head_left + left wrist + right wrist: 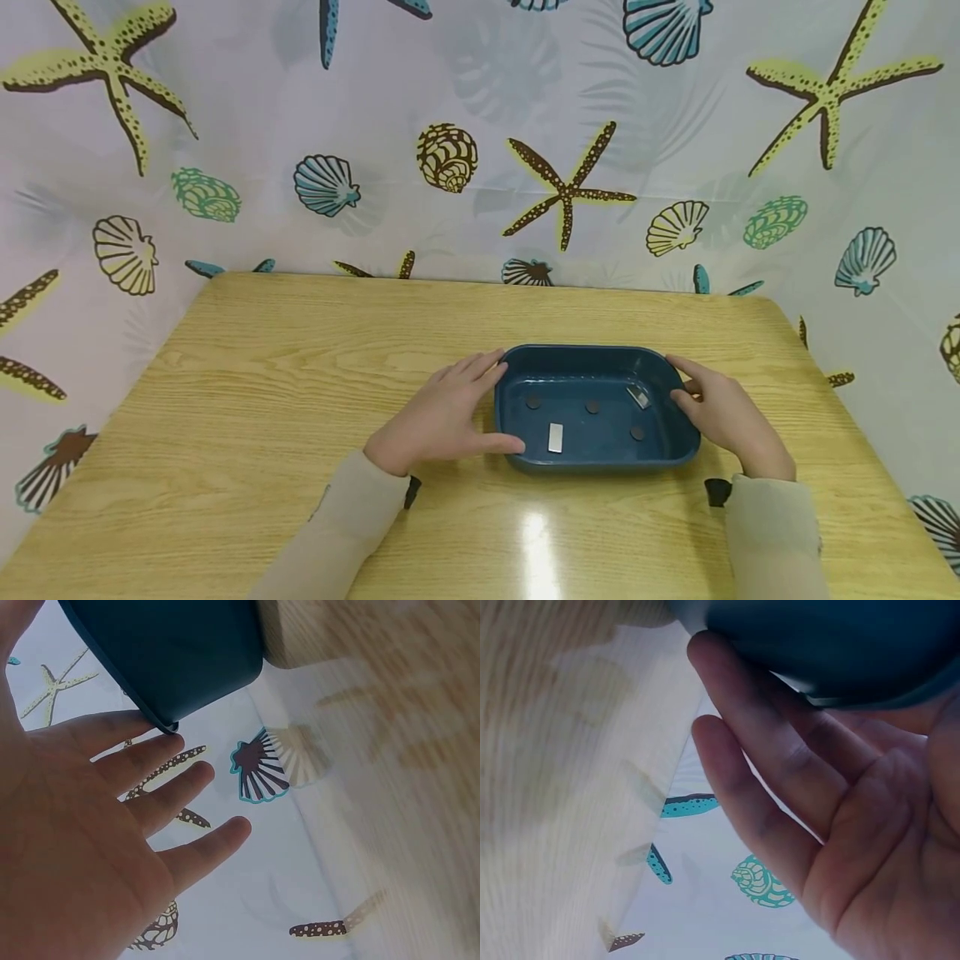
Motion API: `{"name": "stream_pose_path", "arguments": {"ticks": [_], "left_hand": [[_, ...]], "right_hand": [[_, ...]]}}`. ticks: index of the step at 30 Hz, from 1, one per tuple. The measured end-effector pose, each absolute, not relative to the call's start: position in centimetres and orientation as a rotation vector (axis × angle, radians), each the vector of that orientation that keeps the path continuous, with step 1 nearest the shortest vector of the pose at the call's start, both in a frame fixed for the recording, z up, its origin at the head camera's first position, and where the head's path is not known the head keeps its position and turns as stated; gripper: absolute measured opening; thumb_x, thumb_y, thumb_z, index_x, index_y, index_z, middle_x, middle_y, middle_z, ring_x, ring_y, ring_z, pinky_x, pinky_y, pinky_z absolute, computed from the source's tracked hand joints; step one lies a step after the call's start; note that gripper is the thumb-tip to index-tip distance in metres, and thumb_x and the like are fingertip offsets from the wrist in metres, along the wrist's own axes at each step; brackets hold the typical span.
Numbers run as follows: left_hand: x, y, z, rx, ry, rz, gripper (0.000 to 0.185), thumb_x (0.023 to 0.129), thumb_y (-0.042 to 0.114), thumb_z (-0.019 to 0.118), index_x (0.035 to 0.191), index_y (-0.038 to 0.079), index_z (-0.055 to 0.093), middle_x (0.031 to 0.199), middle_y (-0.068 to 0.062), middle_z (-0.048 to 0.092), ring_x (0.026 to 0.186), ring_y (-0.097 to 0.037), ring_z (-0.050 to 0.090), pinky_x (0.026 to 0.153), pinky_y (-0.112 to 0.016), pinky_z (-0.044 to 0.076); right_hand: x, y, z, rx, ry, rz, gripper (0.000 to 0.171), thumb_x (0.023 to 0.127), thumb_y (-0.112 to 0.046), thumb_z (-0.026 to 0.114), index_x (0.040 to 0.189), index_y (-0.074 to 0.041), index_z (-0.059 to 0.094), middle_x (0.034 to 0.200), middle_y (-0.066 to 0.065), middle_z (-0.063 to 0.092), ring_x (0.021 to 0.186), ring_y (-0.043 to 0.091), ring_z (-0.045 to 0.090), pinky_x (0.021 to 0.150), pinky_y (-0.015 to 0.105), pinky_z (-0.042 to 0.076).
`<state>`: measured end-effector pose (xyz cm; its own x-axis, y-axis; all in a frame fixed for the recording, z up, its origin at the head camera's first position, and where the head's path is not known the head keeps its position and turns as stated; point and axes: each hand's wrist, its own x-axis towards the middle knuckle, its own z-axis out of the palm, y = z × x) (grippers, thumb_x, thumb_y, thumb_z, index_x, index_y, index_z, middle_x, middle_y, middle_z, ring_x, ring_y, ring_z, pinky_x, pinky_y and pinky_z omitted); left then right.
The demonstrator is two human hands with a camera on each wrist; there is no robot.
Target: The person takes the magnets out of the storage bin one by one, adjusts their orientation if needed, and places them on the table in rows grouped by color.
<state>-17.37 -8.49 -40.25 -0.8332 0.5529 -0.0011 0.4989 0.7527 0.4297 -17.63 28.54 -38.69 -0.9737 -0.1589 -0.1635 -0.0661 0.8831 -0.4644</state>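
Observation:
A dark blue plastic tray with rounded corners sits on the wooden table, between both hands. On its bottom lie three small dark discs, a pale flat rectangular piece and a small silvery rectangular piece. At the tray's left end is my left hand, fingers spread and straight, fingertips at the rim and the thumb over the near left corner. My right hand grips the right end, thumb over the rim and fingers along the outside wall, as the right wrist view shows.
The light wood table stretches out around the tray. Behind it and along both sides hangs a white cloth printed with starfish and shells. Dark pieces of the wrist gear show beside the sleeves.

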Motion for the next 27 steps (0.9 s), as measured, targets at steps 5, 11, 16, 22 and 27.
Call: {"name": "stream_pose_path", "arguments": {"ticks": [5,11,16,22,27], "left_hand": [[-17.8,-8.8,-40.4,0.885,2.811,0.653,0.108,0.082,0.069,0.075,0.161,0.008,0.034,0.172,-0.009,0.024,0.158,-0.038,0.028,0.125,-0.063,0.027],[-18.2,-9.1,-39.9,0.902,2.816,0.663,0.108,0.082,0.066,0.077,0.162,0.010,0.032,0.173,-0.008,0.024,0.158,-0.038,0.026,0.125,-0.064,0.026],[-18.9,-8.7,-39.1,0.934,2.849,0.664,0.104,0.082,0.066,0.076,0.162,0.013,0.034,0.171,-0.008,0.027,0.158,-0.037,0.027,0.126,-0.061,0.026],[-19.5,-7.8,-38.3,1.042,2.887,0.609,0.096,0.084,0.062,0.076,0.159,0.013,0.041,0.169,-0.008,0.033,0.156,-0.035,0.033,0.125,-0.057,0.030],[-20.0,-7.2,-38.2,1.121,2.902,0.558,0.088,0.086,0.057,0.077,0.156,0.013,0.046,0.166,-0.009,0.040,0.153,-0.033,0.039,0.125,-0.054,0.034]], "right_hand": [[-17.6,28.6,-38.5,-0.152,2.824,-0.698,0.060,0.106,-0.013,0.055,0.161,-0.005,0.033,0.131,0.033,0.065,0.112,0.043,0.070,0.080,0.043,0.058],[-17.7,28.4,-38.4,-0.135,2.799,-0.706,0.061,0.105,-0.014,0.056,0.161,-0.005,0.032,0.129,0.031,0.067,0.109,0.038,0.071,0.079,0.040,0.056],[-17.6,28.4,-38.2,-0.128,2.804,-0.691,0.061,0.106,-0.014,0.056,0.161,-0.005,0.031,0.131,0.033,0.065,0.114,0.042,0.070,0.084,0.047,0.058],[-17.5,28.6,-38.2,-0.135,2.805,-0.696,0.061,0.106,-0.015,0.055,0.161,-0.005,0.031,0.132,0.033,0.065,0.114,0.043,0.069,0.085,0.048,0.058],[-17.5,28.7,-38.3,-0.148,2.801,-0.699,0.061,0.107,-0.015,0.055,0.162,-0.006,0.031,0.134,0.033,0.064,0.117,0.044,0.068,0.085,0.048,0.058]]}}
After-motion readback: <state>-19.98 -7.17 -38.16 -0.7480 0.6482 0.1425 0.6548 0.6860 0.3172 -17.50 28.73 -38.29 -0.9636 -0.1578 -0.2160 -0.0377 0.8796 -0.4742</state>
